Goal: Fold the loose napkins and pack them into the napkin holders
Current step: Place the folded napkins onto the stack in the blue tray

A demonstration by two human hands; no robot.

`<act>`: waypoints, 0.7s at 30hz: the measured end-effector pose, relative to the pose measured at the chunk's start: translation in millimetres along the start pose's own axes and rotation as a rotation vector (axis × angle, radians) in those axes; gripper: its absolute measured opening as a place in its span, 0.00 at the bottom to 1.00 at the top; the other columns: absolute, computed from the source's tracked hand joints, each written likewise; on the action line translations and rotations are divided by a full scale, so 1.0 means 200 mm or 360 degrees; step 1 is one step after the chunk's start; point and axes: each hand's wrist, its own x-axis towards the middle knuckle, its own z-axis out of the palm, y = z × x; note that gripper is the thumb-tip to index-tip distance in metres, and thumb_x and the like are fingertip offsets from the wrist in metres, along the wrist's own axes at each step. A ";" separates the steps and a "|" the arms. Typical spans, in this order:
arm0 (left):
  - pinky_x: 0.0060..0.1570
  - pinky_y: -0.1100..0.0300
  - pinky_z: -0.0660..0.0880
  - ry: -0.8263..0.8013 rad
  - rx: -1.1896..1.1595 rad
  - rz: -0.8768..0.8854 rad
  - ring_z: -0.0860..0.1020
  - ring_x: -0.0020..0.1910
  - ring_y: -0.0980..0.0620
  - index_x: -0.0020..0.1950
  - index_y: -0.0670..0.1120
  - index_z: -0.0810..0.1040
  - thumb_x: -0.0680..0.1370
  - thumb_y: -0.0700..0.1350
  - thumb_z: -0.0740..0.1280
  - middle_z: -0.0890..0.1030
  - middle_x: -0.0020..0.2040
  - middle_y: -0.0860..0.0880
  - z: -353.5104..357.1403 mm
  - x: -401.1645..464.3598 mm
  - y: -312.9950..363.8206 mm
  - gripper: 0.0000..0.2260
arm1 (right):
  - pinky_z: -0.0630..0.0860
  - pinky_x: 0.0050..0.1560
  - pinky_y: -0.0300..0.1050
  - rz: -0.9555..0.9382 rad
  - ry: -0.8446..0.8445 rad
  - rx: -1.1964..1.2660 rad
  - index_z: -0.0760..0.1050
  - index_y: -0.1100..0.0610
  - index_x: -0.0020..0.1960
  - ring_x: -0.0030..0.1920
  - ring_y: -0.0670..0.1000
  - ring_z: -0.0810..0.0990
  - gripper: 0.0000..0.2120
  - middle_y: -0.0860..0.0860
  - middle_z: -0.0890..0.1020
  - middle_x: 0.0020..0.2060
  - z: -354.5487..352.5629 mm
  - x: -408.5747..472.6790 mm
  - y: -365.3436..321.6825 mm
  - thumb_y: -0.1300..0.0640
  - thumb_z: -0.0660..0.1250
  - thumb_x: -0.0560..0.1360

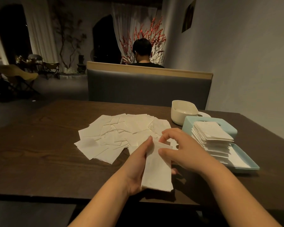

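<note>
Currently, the left hand (138, 163) supports a small stack of white paper napkins, folded into a long rectangle (156, 167), from underneath and along its 9 o'clock edge; its grip is curled round that edge, the thumb lying up the side. The right hand (180, 149) holds the stack at its 12 o'clock end, thumb and forefingers pinching the top fold. The two-point hold probably serves to keep the layers aligned while the edges are squared or the next fold is made; this is a judgement.

The loose white square napkins (115, 135) lie fanned on the dark wooden table (39, 145), from 10 to 12 o'clock of the hands, overlapping one another. They are spread flat, presumably so that single sheets can be lifted off. Their number cannot be counted exactly; there are well over ten.

At 2 o'clock of the hands sits one pale blue rectangular plastic napkin holder base (246, 161), carrying one tall stack of folded white napkins (211, 138). The sheet count in that stack cannot be read. Behind it, touching the stack, rests one pale blue lid with a slot opening (192, 122), presumably set aside to leave the base open for loading. At 1 o'clock stands one cream oval plastic holder (182, 112), open side up; it appears nearly empty.

Total: two holders in view, one partly loaded.
</note>
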 end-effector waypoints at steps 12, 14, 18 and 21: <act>0.47 0.50 0.80 -0.0111 0.0042 -0.0082 0.85 0.43 0.40 0.66 0.49 0.76 0.78 0.69 0.55 0.85 0.50 0.40 -0.01 0.00 0.01 0.29 | 0.71 0.43 0.28 0.0120 -0.0081 0.0188 0.75 0.43 0.53 0.60 0.42 0.69 0.07 0.39 0.72 0.61 -0.07 0.06 0.00 0.52 0.70 0.77; 0.47 0.50 0.81 -0.0109 0.0041 -0.0067 0.85 0.44 0.40 0.68 0.50 0.75 0.77 0.69 0.55 0.85 0.51 0.40 -0.01 0.00 0.02 0.30 | 0.71 0.43 0.28 0.0104 -0.0066 0.0153 0.75 0.41 0.56 0.59 0.40 0.71 0.09 0.38 0.73 0.61 -0.06 0.06 0.00 0.50 0.69 0.77; 0.47 0.49 0.81 -0.0095 -0.0020 -0.0074 0.85 0.44 0.38 0.65 0.48 0.77 0.77 0.69 0.56 0.85 0.51 0.39 -0.03 0.01 0.01 0.30 | 0.75 0.34 0.28 0.0051 0.0034 0.0173 0.79 0.43 0.48 0.60 0.42 0.74 0.04 0.38 0.76 0.61 -0.03 0.06 0.01 0.51 0.72 0.75; 0.48 0.46 0.81 -0.0065 -0.0128 -0.0045 0.84 0.47 0.35 0.66 0.46 0.77 0.78 0.67 0.57 0.84 0.54 0.36 -0.05 0.02 0.01 0.30 | 0.77 0.58 0.43 -0.0062 0.0155 0.0160 0.79 0.44 0.46 0.58 0.42 0.75 0.04 0.38 0.78 0.54 -0.04 0.06 0.03 0.54 0.72 0.75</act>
